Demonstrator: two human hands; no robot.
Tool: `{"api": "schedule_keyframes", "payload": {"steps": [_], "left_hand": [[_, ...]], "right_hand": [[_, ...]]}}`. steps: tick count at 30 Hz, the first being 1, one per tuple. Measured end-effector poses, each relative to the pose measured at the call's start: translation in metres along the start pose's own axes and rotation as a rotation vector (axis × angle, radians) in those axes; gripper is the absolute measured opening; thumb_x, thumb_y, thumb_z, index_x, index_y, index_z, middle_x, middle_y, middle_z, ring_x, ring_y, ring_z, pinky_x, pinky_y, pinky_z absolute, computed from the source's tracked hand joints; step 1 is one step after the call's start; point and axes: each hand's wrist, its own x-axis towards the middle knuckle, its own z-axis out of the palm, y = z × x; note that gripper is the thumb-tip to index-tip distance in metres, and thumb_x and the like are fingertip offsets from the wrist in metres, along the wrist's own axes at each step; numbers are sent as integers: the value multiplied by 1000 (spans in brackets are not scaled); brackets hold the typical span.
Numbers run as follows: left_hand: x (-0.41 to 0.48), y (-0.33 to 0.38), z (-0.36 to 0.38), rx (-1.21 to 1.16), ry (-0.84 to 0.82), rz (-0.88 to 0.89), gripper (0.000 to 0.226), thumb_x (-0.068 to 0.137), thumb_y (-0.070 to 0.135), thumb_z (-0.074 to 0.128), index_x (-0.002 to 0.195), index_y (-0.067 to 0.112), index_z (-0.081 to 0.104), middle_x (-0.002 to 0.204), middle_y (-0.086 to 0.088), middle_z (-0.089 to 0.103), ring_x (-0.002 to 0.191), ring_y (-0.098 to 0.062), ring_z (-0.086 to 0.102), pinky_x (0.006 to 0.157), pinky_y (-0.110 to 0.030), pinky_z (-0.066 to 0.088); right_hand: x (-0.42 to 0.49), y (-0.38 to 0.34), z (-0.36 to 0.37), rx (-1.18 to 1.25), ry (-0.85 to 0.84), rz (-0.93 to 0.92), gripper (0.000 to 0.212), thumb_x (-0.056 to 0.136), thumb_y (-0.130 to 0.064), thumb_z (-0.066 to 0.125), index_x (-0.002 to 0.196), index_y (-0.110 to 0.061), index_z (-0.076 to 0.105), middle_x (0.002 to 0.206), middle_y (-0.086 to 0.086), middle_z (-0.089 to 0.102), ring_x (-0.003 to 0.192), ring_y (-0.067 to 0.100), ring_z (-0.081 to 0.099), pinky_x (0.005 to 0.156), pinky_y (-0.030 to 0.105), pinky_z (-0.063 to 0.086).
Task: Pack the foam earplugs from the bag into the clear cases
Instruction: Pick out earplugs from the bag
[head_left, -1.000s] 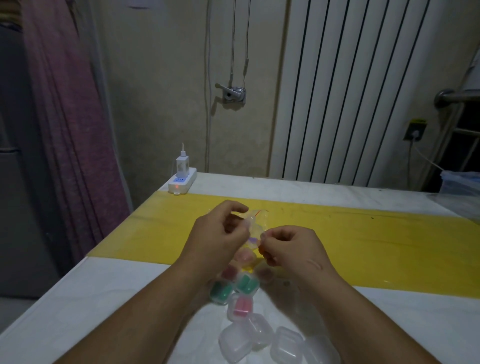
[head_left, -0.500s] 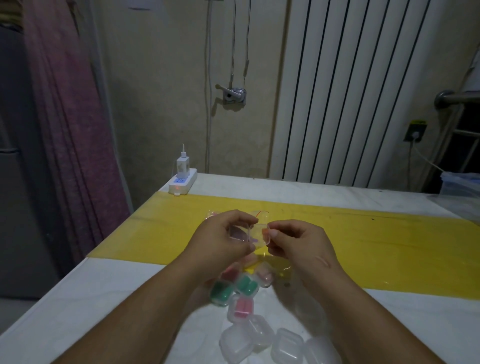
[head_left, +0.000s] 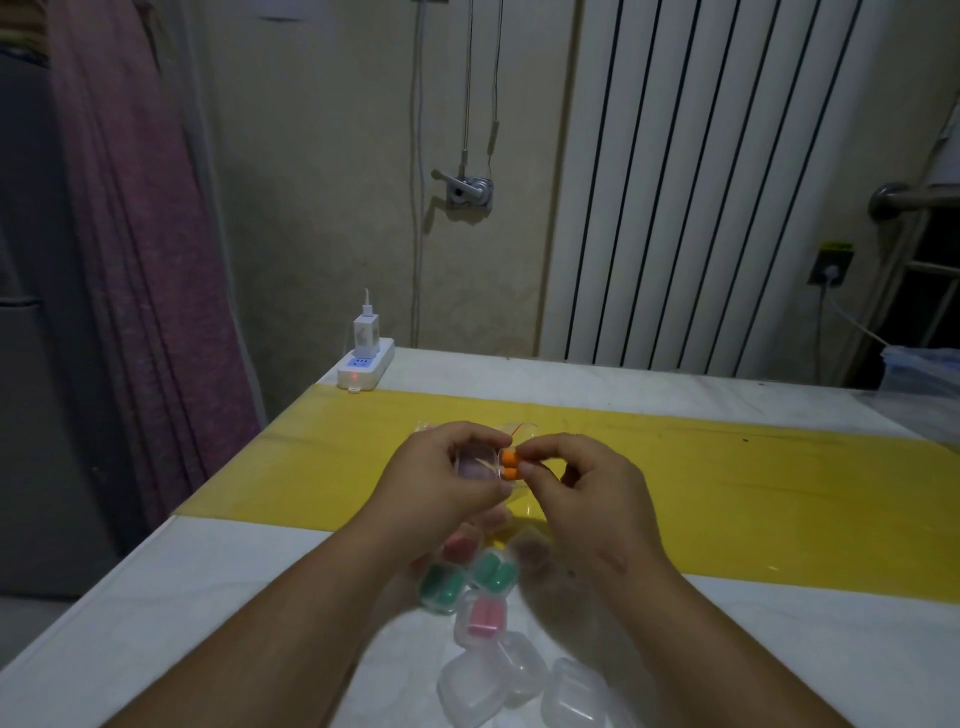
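I'm watching right hand (head_left: 587, 486) pinching two earplugs (head_left: 509, 465) at frame centre, against the case (head_left: 475, 464) left hand (head_left: 441, 475) is gripping; foam's looking light, squashy, so I'm favouring a gentle end pinch.

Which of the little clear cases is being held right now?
The small clear plastic case gripped in the left hand, beside the orange foam earplugs the right hand pinches; the others lie on the white table.

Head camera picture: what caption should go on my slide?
Right hand pinches two orange earplugs at the clear case held by the left hand.
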Motion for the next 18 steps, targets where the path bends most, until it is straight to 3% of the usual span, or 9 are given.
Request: {"api": "schedule_keyframes", "payload": {"steps": [2, 5, 9, 11, 14, 16, 18], "left_hand": [[0, 1, -1, -11, 5, 0, 35, 73, -3, 77, 99, 20, 73, 98, 0, 68, 80, -1, 67, 59, -13, 53], [0, 2, -2, -50, 5, 3, 36, 72, -6, 78, 98, 18, 72, 98, -2, 69, 76, 5, 66, 56, -11, 51], [-1, 3, -2, -59, -18, -28, 36, 75, -7, 75, 103, 14, 72, 103, -6, 66, 75, 6, 66, 56, -12, 52], [-2, 3, -1, -55, -33, -34, 37, 75, -7, 75, 105, 15, 72, 103, -5, 66, 76, 5, 66, 57, -14, 53], [-1, 3, -2, -71, -48, -46, 50, 74, -9, 74, 113, 21, 65, 102, -7, 66, 79, -7, 70, 61, -24, 58], [2, 0, -4, -143, -69, -73, 60, 73, -10, 72, 117, 26, 55, 100, -11, 67, 83, -23, 71, 64, -35, 60], [4, -2, -6, -346, -108, -116, 50, 67, -6, 61, 108, 19, 48, 96, -16, 68, 79, -33, 69, 66, -40, 59]], "right_hand": [[1, 2, 3, -73, 30, -39, 12, 85, -25, 71, 91, -34, 76, 93, -19, 59, 88, -4, 54, 70, 9, 37], [1, 4, 4, -69, 23, -7, 13, 88, -29, 67, 97, -31, 76, 98, -15, 57, 92, 0, 54, 74, 16, 42], [1, 2, 5, 21, 40, 62, 8, 86, -29, 69, 86, -35, 64, 91, -15, 61, 72, -1, 52, 63, 14, 38], [0, 2, 4, 150, 21, 147, 11, 87, -27, 68, 89, -31, 58, 84, -10, 66, 67, 1, 57, 60, 18, 44], [1, 0, 4, 355, -62, 290, 16, 90, -16, 65, 102, -25, 61, 78, 1, 72, 69, 12, 70, 66, 32, 58], [3, -1, 3, 448, -52, 357, 15, 89, -10, 66, 103, -17, 66, 78, 6, 73, 64, 14, 70, 64, 31, 59], [5, -3, 3, 526, -13, 402, 12, 87, -5, 67, 97, -10, 69, 75, 8, 72, 58, 11, 67, 57, 27, 56]]}}
